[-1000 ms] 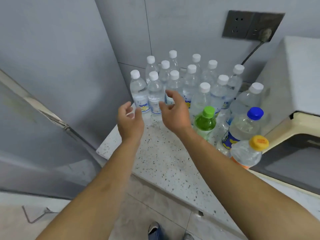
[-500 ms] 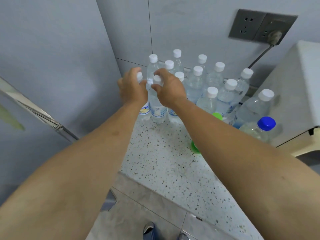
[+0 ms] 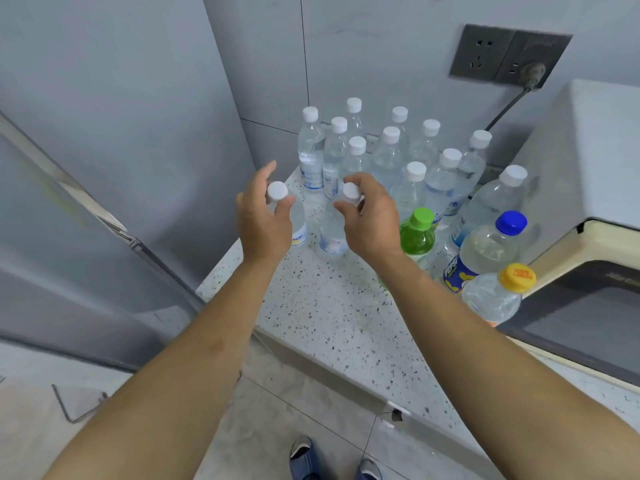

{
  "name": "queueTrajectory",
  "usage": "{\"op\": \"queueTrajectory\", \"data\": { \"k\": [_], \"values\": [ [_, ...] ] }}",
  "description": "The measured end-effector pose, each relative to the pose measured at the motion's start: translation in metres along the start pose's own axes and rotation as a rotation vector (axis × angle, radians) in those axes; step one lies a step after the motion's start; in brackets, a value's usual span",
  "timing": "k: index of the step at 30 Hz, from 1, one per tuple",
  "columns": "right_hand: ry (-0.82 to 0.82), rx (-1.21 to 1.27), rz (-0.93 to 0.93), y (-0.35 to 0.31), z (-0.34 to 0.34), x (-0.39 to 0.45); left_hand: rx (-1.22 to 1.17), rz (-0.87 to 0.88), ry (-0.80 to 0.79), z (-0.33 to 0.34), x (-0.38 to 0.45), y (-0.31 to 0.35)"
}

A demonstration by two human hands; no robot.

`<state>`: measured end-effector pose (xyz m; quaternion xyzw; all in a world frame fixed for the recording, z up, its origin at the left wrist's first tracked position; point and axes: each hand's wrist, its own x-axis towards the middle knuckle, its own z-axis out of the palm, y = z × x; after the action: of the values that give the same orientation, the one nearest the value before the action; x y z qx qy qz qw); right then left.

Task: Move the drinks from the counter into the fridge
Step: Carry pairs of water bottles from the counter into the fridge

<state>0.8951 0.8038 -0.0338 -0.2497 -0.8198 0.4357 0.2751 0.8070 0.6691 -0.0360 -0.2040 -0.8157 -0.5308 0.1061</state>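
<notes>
Several clear water bottles with white caps stand crowded at the back of a speckled counter. My left hand pinches the neck of one water bottle just under its cap. My right hand pinches the neck of a second water bottle the same way. Both held bottles are upright at the counter's left end, nearer me than the group. A green bottle, a blue-capped Pepsi bottle and a yellow-capped bottle stand to the right.
The grey fridge stands at the left, its side close against the counter's left end. A cream microwave fills the right. A wall socket with a plugged cable is above the bottles. Floor tiles and my shoes lie below.
Both hands reached into the group, took a white-capped bottle each by the neck, and have drawn them back toward me and to the counter's left end.
</notes>
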Motion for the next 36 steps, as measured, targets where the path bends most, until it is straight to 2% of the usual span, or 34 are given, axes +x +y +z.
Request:
{"op": "queueTrajectory", "data": {
  "k": [6,10,12,16,18,25,30,36],
  "values": [
    [-0.040,-0.025,-0.080,0.002,-0.019,-0.042,-0.025,0.018,-0.113,-0.020,-0.040,0.001],
    [0.084,-0.029,-0.116,0.012,-0.016,-0.065,-0.082,-0.021,-0.136,-0.016,-0.074,-0.013],
    [0.058,0.034,-0.038,0.023,-0.008,-0.076,-0.108,-0.091,-0.177,-0.014,-0.082,-0.024],
    [-0.023,0.195,0.249,0.050,0.008,-0.087,-0.171,-0.164,-0.271,-0.013,-0.088,-0.044],
    [-0.036,0.225,0.314,0.060,0.014,-0.087,-0.196,-0.225,-0.304,-0.010,-0.090,-0.053],
    [-0.017,0.232,0.381,0.070,0.033,-0.081,-0.282,-0.430,-0.362,0.003,-0.100,-0.081],
    [0.000,0.293,0.373,0.065,0.029,-0.092,-0.321,-0.471,-0.372,0.000,-0.100,-0.082],
    [-0.124,0.533,0.497,0.070,0.008,-0.136,-0.483,-0.507,-0.383,-0.018,-0.122,-0.091]
  ]
}}
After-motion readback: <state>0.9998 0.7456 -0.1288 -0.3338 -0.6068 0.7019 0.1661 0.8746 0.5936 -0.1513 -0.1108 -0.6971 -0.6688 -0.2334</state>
